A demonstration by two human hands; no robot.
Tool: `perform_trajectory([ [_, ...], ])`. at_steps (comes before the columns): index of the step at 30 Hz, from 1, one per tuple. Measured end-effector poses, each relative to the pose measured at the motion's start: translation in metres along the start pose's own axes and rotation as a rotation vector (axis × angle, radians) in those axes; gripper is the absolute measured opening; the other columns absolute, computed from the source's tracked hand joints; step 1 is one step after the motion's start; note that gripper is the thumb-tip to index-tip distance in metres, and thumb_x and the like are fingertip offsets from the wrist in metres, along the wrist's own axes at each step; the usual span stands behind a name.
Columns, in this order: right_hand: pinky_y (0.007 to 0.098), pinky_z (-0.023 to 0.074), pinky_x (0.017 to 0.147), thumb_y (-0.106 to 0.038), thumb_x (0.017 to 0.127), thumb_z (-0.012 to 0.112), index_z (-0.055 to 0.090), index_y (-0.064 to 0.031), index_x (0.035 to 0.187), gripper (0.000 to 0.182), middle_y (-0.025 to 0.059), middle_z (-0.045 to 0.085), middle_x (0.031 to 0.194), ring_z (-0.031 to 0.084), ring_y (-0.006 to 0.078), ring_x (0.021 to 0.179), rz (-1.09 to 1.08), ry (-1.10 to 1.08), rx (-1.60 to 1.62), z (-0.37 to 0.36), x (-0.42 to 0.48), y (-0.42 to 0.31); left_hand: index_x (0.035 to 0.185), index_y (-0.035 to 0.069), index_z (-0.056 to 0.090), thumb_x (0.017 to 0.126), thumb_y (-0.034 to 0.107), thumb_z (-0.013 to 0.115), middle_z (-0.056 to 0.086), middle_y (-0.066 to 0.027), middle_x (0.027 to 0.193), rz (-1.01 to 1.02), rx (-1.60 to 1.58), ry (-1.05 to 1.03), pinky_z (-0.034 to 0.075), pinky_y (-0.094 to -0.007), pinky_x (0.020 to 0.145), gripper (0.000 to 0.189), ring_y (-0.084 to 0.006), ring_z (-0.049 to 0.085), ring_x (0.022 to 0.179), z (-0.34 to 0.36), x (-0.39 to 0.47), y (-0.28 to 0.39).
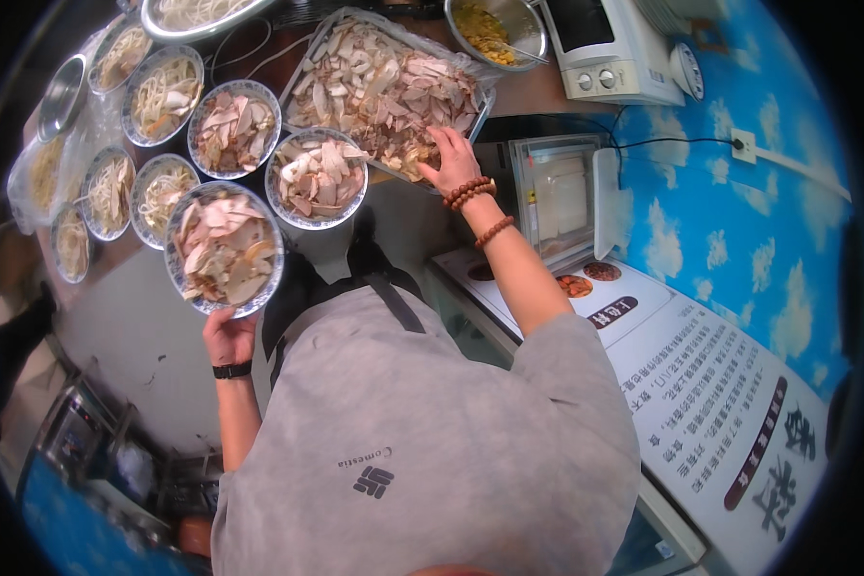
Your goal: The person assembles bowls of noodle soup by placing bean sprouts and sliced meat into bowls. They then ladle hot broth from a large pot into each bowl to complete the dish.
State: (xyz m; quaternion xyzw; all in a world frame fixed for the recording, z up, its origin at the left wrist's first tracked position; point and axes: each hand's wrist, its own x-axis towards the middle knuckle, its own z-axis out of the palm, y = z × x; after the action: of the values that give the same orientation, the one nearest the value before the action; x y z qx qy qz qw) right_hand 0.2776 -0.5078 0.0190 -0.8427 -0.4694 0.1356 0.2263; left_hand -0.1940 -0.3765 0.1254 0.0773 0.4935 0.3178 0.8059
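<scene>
My left hand grips the near rim of a blue-and-white patterned bowl heaped with sliced meat. At the near right corner of a large tray piled with sliced meat, my right hand reaches in with fingers spread and touches the pieces; whether it pinches one cannot be told. Between my hands stands another bowl of sliced meat, close to the tray's left edge. Behind it is a third bowl with meat slices. Several bowls of noodles stand farther left, some with pale slices on top.
A metal bowl with yellow food and a utensil stands behind the tray, beside a white microwave oven. A clear lidded container is at right, by a printed board. At far left are an empty metal bowl and plastic wrap.
</scene>
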Motion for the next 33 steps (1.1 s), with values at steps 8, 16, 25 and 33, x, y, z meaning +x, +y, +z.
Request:
perform_trajectory([
  [8, 0.0479, 0.0407, 0.107, -0.029, 0.076, 0.079, 0.06, -0.0181, 0.136, 0.063, 0.0148, 0.051, 0.137, 0.049, 0.0358, 0.126, -0.07, 0.022, -0.098, 0.051, 0.011, 0.049, 0.155, 0.007, 0.033, 0.075, -0.005, 0.051, 0.041, -0.0218, 0.155, 0.381, -0.224, 0.185, 0.033, -0.0636, 0.119, 0.083, -0.0431, 0.04, 0.143, -0.065, 0.001, 0.03],
  [16, 0.0521, 0.0406, 0.107, -0.035, 0.083, 0.08, 0.06, -0.0175, 0.135, 0.059, 0.0172, 0.051, 0.136, 0.048, 0.041, 0.124, -0.059, 0.167, -0.331, 0.07, 0.031, 0.024, 0.152, 0.001, 0.03, 0.072, -0.006, 0.044, 0.043, -0.0262, 0.151, 0.619, -0.555, 0.23, 0.04, -0.0677, 0.114, 0.082, -0.0498, 0.042, 0.139, -0.196, 0.074, 0.157],
  [25, 0.0528, 0.0379, 0.112, -0.049, 0.084, 0.076, 0.053, -0.0267, 0.145, 0.069, 0.0249, 0.044, 0.15, 0.044, 0.0437, 0.137, 0.201, 0.214, -0.535, 0.085, 0.028, 0.04, 0.155, 0.005, 0.029, 0.065, -0.005, 0.048, 0.04, -0.0276, 0.153, 0.783, -0.652, 0.097, 0.036, -0.0683, 0.116, 0.092, -0.0559, 0.037, 0.14, -0.348, 0.179, 0.35],
  [33, 0.0469, 0.045, 0.105, -0.026, 0.072, 0.084, 0.068, -0.0112, 0.128, 0.059, 0.0168, 0.062, 0.119, 0.055, 0.0358, 0.118, 0.218, 0.279, -0.359, 0.089, 0.032, 0.034, 0.147, -0.005, 0.042, 0.077, -0.006, 0.052, 0.049, -0.026, 0.147, 0.85, -0.291, 0.335, 0.041, -0.0601, 0.114, 0.071, -0.0459, 0.048, 0.134, -0.417, 0.272, 0.454],
])
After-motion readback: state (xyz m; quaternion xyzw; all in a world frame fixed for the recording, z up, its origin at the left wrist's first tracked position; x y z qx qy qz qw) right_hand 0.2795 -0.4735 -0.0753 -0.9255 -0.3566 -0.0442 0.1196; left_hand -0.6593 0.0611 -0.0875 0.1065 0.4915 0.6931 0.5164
